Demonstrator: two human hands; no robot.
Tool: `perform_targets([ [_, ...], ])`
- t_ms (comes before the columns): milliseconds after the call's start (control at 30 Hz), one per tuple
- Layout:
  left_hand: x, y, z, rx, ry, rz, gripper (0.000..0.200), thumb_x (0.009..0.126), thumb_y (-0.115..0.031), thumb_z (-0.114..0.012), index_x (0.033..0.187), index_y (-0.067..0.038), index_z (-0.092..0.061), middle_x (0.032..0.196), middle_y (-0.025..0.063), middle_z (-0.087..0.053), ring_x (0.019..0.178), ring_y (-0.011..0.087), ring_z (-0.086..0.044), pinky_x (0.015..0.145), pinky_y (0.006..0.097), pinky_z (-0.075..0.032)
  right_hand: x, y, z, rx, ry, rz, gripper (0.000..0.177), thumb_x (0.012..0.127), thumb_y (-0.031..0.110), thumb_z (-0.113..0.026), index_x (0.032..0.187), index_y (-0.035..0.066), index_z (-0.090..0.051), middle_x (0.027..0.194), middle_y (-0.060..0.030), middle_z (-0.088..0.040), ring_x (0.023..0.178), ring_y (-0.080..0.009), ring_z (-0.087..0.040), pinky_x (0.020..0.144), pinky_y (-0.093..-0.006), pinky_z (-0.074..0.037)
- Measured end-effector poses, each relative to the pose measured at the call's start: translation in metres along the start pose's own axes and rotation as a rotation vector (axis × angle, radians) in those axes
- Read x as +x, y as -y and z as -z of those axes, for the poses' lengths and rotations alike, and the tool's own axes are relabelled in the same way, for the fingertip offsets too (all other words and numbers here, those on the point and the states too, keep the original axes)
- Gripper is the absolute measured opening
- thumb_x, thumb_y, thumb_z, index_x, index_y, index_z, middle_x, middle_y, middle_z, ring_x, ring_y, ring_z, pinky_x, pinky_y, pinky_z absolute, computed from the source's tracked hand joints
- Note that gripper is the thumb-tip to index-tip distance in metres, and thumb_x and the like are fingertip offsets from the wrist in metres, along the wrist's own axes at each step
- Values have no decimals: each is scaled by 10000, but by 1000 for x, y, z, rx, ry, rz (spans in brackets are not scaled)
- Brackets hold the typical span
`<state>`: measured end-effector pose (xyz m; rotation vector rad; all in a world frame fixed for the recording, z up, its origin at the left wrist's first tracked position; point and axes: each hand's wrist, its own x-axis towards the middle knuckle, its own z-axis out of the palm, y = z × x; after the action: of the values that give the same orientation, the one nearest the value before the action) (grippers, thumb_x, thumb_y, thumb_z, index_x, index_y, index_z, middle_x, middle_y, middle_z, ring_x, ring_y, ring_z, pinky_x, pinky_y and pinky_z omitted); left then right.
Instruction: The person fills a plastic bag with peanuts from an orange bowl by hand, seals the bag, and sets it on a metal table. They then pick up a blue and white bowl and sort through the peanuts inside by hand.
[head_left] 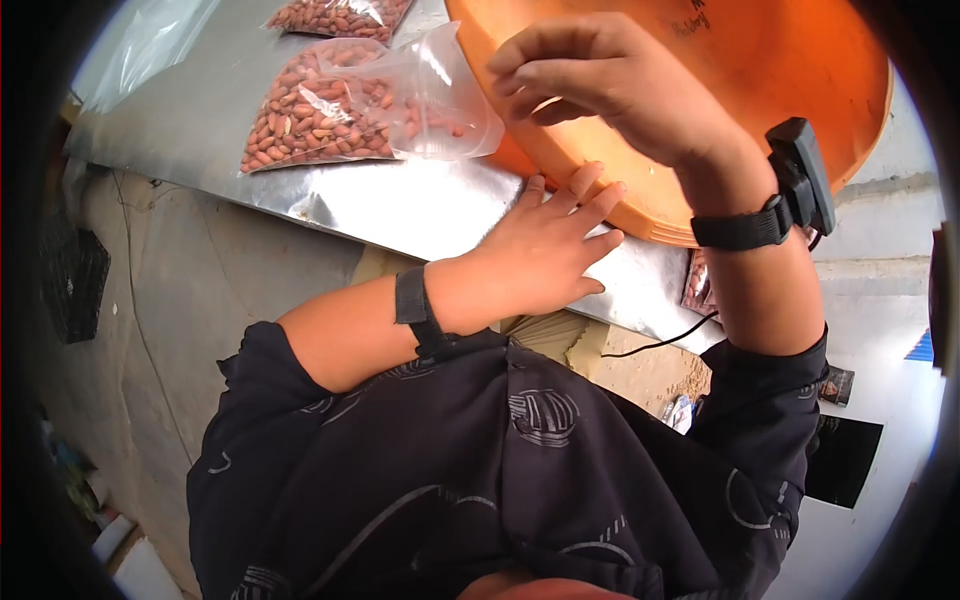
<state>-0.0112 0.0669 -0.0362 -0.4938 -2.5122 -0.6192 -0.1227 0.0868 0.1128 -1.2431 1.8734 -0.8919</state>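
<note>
My left hand point(540, 242) is open, palm down and fingers spread, with its fingertips at the near rim of a large orange plastic basin point(650, 215). Raised over the basin's left side is my right hand point(610, 85); its fingers are loosely bent and I see nothing in them. A clear plastic bag of red-skinned peanuts point(320, 115) lies left of the basin, its loose top turned toward the basin. Behind it, a second bag of peanuts point(345, 15) is cut off by the frame's top edge.
A shiny metal-covered table point(420, 205) carries the bags and basin. Another bag point(697, 280) shows partly below the basin, beside my right forearm. A black cable point(660, 348) hangs near the table edge. Clear plastic sheeting point(140, 50) lies at the far left.
</note>
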Motion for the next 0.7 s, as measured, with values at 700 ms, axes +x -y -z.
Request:
perform_targets([
  [700,7,-1,8,-17,78,22,494,754,-393,-692,1165,-127,-626,1440,138,-326,1362,369,-209,938,625,-379,53,-149,104,-949,-49,29,166,724,106,-644,866,21,-654,836,-130,-651,786,-282,-627,711,-348,-495],
])
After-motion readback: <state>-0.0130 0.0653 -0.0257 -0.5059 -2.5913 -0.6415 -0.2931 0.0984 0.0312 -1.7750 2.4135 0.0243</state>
